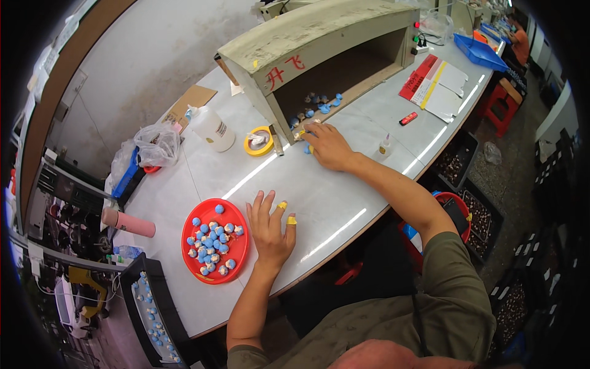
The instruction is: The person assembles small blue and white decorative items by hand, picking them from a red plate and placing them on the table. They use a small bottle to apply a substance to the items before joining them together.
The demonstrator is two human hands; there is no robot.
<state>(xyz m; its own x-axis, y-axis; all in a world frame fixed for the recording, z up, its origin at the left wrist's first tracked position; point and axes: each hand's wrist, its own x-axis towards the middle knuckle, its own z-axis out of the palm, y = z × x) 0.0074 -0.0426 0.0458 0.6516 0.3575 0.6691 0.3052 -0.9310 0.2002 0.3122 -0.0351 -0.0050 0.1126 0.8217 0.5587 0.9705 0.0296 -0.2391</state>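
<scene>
My left hand (270, 237) is open over the table, fingers spread, with yellow tape on two fingertips. Just left of it lies a round red plate (192, 270) holding many small blue-and-white ball-shaped pieces (212, 242). At the near left corner of a beige box with an open front (319, 58), my right hand (332, 146) reaches down with curled fingers. Small blue-and-white pieces lie at its fingertips, and the fingers hide what they grip, if anything. More blue pieces (324, 108) sit inside the box's opening.
A white squeeze bottle (212, 129) and a yellow tape roll (259, 141) stand left of the box. A small dropper bottle (385, 146), a red lighter (408, 119) and flattened carton (436, 86) lie right. A black tray (132, 295) with blue pieces adjoins the table's left end.
</scene>
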